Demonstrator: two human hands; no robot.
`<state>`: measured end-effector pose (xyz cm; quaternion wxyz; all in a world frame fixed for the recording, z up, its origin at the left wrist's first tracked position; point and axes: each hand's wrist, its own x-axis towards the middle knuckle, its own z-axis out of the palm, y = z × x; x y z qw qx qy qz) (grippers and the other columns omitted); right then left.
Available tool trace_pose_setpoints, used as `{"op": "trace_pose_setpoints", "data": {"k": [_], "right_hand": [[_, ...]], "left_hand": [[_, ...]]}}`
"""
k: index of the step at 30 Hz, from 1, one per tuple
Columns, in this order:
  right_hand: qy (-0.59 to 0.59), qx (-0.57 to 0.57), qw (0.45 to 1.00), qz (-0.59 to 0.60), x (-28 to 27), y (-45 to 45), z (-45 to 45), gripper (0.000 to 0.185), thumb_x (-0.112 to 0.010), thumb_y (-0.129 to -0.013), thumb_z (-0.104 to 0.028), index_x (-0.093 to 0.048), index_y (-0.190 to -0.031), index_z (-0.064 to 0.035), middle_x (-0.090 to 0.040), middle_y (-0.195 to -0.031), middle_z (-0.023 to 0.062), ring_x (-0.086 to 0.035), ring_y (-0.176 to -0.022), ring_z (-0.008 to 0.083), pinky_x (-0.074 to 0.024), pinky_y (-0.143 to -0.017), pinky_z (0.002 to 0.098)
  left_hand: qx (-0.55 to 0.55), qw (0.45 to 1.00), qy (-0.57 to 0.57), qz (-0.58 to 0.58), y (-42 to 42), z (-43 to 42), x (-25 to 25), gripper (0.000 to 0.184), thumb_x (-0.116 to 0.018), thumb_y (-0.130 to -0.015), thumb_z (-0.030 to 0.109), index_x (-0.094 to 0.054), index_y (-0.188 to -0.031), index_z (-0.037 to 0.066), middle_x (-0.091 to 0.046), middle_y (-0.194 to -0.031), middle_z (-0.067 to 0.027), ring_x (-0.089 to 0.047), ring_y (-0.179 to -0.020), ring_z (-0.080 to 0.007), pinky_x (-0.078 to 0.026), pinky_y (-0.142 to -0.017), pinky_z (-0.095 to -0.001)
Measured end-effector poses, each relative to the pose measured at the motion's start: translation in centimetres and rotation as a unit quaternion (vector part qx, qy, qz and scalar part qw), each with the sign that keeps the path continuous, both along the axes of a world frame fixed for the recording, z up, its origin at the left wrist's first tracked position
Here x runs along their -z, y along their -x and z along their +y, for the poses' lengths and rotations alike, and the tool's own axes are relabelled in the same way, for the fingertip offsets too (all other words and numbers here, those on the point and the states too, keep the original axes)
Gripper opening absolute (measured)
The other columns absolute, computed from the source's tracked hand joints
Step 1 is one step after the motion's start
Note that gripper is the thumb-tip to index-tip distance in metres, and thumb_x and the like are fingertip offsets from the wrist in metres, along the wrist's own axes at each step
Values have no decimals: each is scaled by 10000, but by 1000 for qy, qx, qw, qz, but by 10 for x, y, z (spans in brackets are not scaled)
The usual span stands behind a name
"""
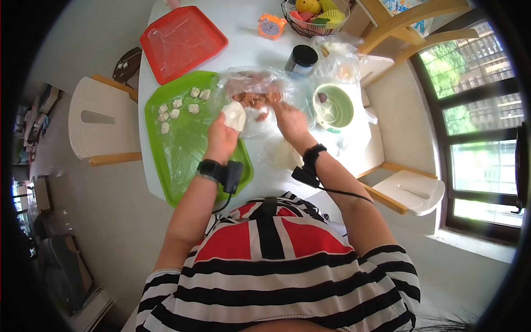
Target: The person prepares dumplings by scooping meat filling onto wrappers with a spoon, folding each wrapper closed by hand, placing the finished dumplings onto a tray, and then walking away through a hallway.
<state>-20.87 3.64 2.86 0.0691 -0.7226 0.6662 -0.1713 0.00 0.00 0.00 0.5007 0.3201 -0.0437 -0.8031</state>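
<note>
Over the tabletop (243, 33), between its left and right edges, the left hand (220, 139) supports a pale dough wrapper (235, 117), its grip curled at the lower end, seemingly to leave the upper face free. A film-lined green tray (191, 149) along the left edge carries small dumplings (193, 109) in its far half, mostly apart, perhaps against sticking. The right hand (291, 123) reaches to reddish filling (256, 99); whether its grip pinches anything I cannot tell. Clear plastic (235, 80) probably keeps the filling contained. Toward the right edge stands a strainer (344, 112), then a dark-lidded jar (303, 58). A red tray (185, 41) occupies the far left corner, an orange clock (271, 27) the far edge
</note>
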Motion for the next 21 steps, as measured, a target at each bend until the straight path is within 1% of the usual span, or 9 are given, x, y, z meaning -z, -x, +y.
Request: {"op": "trace_pose_setpoints", "data": {"k": [3,6,9,11,12,14,18,20,21], "right_hand": [[-6,-17,999,44,13,17,7,213,-504,-801,-44,-525,-1012,-63,-626,-911,159,-637,-842,334,-520,-699,425],[13,-11,1000,-17,31,20,-4,143,-523,-815,-62,-566,-948,-32,-634,-831,171,-630,-744,372,-506,-654,453],[10,28,990,-139,25,22,-4,152,-558,-834,-107,-609,-932,-2,-616,-708,147,-622,-603,317,-488,-592,429],[-187,126,914,-336,18,24,-9,176,-608,-848,-131,-641,-932,20,-568,-609,89,-524,-464,190,-411,-453,353],[-186,125,914,-338,17,26,-8,176,-608,-848,-131,-641,-932,20,-568,-609,89,-524,-464,190,-411,-453,353],[-288,176,751,-567,16,35,-8,171,-621,-852,-94,-639,-958,38,-527,-613,35,-419,-461,88,-307,-399,257],[-282,180,727,-600,-2,38,1,148,-614,-857,-53,-633,-953,59,-517,-636,26,-363,-460,52,-228,-386,212],[-268,183,707,-629,2,43,1,140,-604,-859,-76,-636,-955,21,-556,-621,68,-451,-432,147,-326,-400,280],[-268,183,707,-629,8,42,1,140,-604,-859,-76,-636,-955,21,-556,-621,68,-451,-432,147,-326,-400,280]], "left_hand": [[-10,1000,-24,5,11,11,3,414,-403,-996,235,-416,-1282,-65,-494,-1314,-184,-480,-1215,-300,-351,-1065,-415],[-7,1000,-23,-6,2,7,-3,403,-382,-1003,241,-439,-1269,-57,-511,-1303,-180,-486,-1216,-309,-355,-1073,-429],[-12,999,-33,3,3,12,-3,403,-367,-1006,232,-435,-1275,-60,-505,-1309,-186,-480,-1222,-312,-349,-1078,-430],[-18,999,-34,8,3,11,-1,412,-354,-1009,233,-424,-1286,-64,-498,-1318,-191,-474,-1230,-313,-350,-1079,-431],[-17,999,-33,7,2,11,-2,412,-354,-1009,233,-424,-1286,-64,-498,-1318,-191,-474,-1230,-313,-350,-1079,-431],[-23,999,-31,-5,0,11,-3,420,-348,-1010,237,-417,-1293,-66,-493,-1324,-191,-469,-1237,-312,-350,-1080,-431],[-29,999,-29,-15,-5,13,-8,420,-341,-1012,218,-396,-1298,-84,-482,-1326,-194,-470,-1229,-312,-355,-1075,-432],[-32,999,-32,-20,-6,12,-6,422,-348,-1011,239,-414,-1294,-67,-490,-1327,-189,-469,-1237,-312,-354,-1077,-430],[-32,999,-32,-20,-7,12,-5,422,-348,-1011,239,-414,-1294,-67,-490,-1327,-189,-469,-1237,-312,-354,-1077,-430]]}}
